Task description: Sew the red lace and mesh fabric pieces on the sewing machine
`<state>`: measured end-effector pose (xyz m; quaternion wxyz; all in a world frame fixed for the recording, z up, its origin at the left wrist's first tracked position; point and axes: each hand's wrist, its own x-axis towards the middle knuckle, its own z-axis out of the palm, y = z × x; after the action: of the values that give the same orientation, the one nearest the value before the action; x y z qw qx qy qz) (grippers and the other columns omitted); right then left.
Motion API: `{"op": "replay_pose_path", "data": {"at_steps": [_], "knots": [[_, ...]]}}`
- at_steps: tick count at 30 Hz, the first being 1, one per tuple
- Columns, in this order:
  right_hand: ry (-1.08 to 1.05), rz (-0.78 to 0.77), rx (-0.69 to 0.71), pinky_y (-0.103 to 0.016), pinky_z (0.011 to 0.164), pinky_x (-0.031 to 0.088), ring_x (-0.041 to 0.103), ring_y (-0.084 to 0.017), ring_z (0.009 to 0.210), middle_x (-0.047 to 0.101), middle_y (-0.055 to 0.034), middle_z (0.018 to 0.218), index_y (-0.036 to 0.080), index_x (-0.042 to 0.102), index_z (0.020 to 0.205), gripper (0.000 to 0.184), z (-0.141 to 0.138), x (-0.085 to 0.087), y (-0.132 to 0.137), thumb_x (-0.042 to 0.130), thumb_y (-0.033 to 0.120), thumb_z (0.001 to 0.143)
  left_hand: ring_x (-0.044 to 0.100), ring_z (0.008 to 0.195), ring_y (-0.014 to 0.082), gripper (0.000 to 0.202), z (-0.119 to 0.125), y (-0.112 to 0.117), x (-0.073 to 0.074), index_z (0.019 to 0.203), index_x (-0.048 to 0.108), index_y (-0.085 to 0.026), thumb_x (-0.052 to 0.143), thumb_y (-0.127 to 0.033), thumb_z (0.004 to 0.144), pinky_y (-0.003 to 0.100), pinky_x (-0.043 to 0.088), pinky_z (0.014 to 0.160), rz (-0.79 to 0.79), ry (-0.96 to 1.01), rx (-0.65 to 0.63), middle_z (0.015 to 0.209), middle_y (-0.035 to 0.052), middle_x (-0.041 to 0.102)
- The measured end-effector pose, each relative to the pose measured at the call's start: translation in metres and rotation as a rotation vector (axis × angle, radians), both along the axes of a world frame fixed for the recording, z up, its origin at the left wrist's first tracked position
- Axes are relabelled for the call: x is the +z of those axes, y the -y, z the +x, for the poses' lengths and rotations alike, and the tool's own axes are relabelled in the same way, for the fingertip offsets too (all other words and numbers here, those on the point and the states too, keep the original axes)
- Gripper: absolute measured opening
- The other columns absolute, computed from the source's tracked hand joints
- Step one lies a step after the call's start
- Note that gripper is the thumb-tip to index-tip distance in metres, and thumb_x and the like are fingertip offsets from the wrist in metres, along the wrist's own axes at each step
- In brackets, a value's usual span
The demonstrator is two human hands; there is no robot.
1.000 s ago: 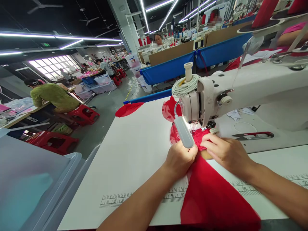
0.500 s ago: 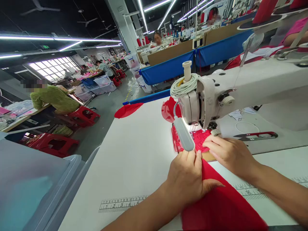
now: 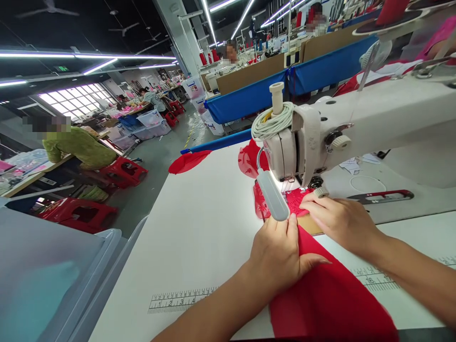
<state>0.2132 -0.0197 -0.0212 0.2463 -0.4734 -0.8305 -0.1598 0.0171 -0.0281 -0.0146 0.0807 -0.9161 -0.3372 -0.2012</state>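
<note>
A long piece of red fabric (image 3: 331, 289) runs from the table's front edge up to the sewing machine (image 3: 306, 137). My left hand (image 3: 276, 254) is closed on its left edge, thumb stretched out across the cloth; a small grey lamp (image 3: 273, 194) hides some fingertips. Just right of it, my right hand (image 3: 338, 218) pinches the red lace (image 3: 296, 202) close to the needle area. The lace lies under the machine head, and the needle itself is hard to make out.
Red scraps (image 3: 188, 162) lie at the table's far edge. Black-and-red thread snips (image 3: 386, 195) rest on the machine bed. A printed ruler (image 3: 181, 301) marks the white table (image 3: 185, 228). Plastic bins (image 3: 53, 266) stand at left; a person in green (image 3: 80, 147) sits beyond.
The view has shifted slightly. Both hands stay at the lace and fabric, and the red fabric's lower right edge looks more rounded now.
</note>
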Motion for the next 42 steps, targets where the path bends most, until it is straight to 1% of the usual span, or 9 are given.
{"op": "replay_pose_path", "data": {"at_steps": [4, 7, 10, 13, 16, 21, 24, 33, 42], "knots": [[-0.017, 0.036, -0.022, -0.032, 0.041, 0.031, 0.056, -0.018, 0.048, 0.07, -0.0069, 0.081, 0.016, 0.067, 0.087, 0.034, -0.002, 0.001, 0.0, 0.038, 0.002, 0.078, 0.066, 0.078, 0.025, 0.09, 0.001, -0.004, 0.001, 0.109, 0.065, -0.005, 0.009, -0.072, 0.09, 0.037, 0.055, 0.071, 0.029, 0.013, -0.01, 0.095, 0.0182, 0.068], [-0.053, 0.083, -0.012, -0.032, 0.049, 0.038, 0.061, -0.021, 0.064, 0.071, -0.0107, 0.089, 0.014, 0.069, 0.088, 0.032, -0.004, 0.005, 0.001, 0.039, 0.003, 0.081, 0.066, 0.082, 0.0253, 0.089, 0.001, -0.007, 0.003, 0.109, 0.065, -0.006, 0.008, -0.071, 0.09, 0.036, 0.055, 0.068, 0.031, 0.02, 0.001, 0.101, 0.0186, 0.068], [-0.037, 0.075, 0.113, -0.034, 0.064, 0.043, 0.061, -0.023, 0.078, 0.072, -0.01, 0.102, 0.013, 0.069, 0.095, 0.029, -0.004, 0.006, 0.0, 0.042, 0.005, 0.089, 0.066, 0.089, 0.0265, 0.087, 0.001, -0.009, 0.003, 0.108, 0.065, -0.007, 0.009, -0.071, 0.091, 0.035, 0.055, 0.069, 0.007, 0.027, 0.012, 0.103, 0.0194, 0.067], [-0.043, 0.016, 0.213, -0.036, 0.073, 0.042, 0.062, -0.023, 0.088, 0.072, -0.0077, 0.108, 0.013, 0.068, 0.102, 0.028, -0.004, 0.004, -0.001, 0.042, 0.008, 0.093, 0.065, 0.088, 0.0264, 0.085, 0.0, -0.01, 0.003, 0.11, 0.065, -0.007, 0.011, -0.071, 0.092, 0.036, 0.055, 0.07, -0.018, 0.03, 0.02, 0.103, 0.0185, 0.067], [-0.062, -0.007, 0.213, -0.035, 0.073, 0.041, 0.064, -0.022, 0.091, 0.073, -0.0067, 0.104, 0.013, 0.067, 0.104, 0.028, -0.002, 0.002, -0.002, 0.041, 0.009, 0.094, 0.065, 0.085, 0.0256, 0.084, -0.001, -0.008, 0.004, 0.116, 0.063, -0.008, 0.012, -0.071, 0.092, 0.039, 0.054, 0.074, -0.026, -0.002, 0.039, 0.109, 0.0185, 0.066], [-0.087, -0.013, 0.213, -0.034, 0.073, 0.041, 0.065, -0.022, 0.091, 0.073, -0.0067, 0.1, 0.014, 0.067, 0.101, 0.026, -0.001, 0.001, -0.002, 0.042, 0.009, 0.093, 0.062, 0.101, 0.0298, 0.084, -0.003, -0.001, 0.008, 0.121, 0.06, -0.008, 0.015, -0.072, 0.091, 0.046, 0.05, 0.086, 0.008, -0.089, 0.055, 0.112, 0.0174, 0.066], [-0.091, -0.012, 0.203, -0.034, 0.072, 0.04, 0.065, -0.022, 0.089, 0.074, -0.0064, 0.099, 0.015, 0.066, 0.1, 0.026, -0.002, 0.001, -0.002, 0.043, 0.009, 0.093, 0.062, 0.102, 0.0296, 0.085, -0.003, 0.0, 0.008, 0.121, 0.06, -0.007, 0.013, -0.072, 0.092, 0.048, 0.047, 0.092, 0.035, -0.076, 0.057, 0.112, 0.0168, 0.066], [-0.077, -0.059, 0.174, -0.035, 0.071, 0.043, 0.065, -0.021, 0.088, 0.073, -0.007, 0.105, 0.014, 0.066, 0.105, 0.032, -0.001, -0.001, -0.004, 0.038, 0.006, 0.092, 0.06, 0.111, 0.0328, 0.085, -0.005, -0.005, 0.001, 0.123, 0.061, -0.007, 0.017, -0.073, 0.091, 0.05, 0.046, 0.095, 0.053, -0.107, 0.055, 0.117, 0.0198, 0.066], [-0.088, -0.106, 0.155, -0.035, 0.071, 0.047, 0.066, -0.022, 0.093, 0.072, -0.008, 0.108, 0.015, 0.066, 0.108, 0.035, -0.001, -0.002, -0.004, 0.038, 0.005, 0.089, 0.059, 0.112, 0.0352, 0.084, -0.006, -0.006, 0.003, 0.128, 0.057, -0.006, 0.021, -0.073, 0.091, 0.056, 0.043, 0.097, 0.058, -0.116, 0.068, 0.119, 0.0216, 0.065]]}}
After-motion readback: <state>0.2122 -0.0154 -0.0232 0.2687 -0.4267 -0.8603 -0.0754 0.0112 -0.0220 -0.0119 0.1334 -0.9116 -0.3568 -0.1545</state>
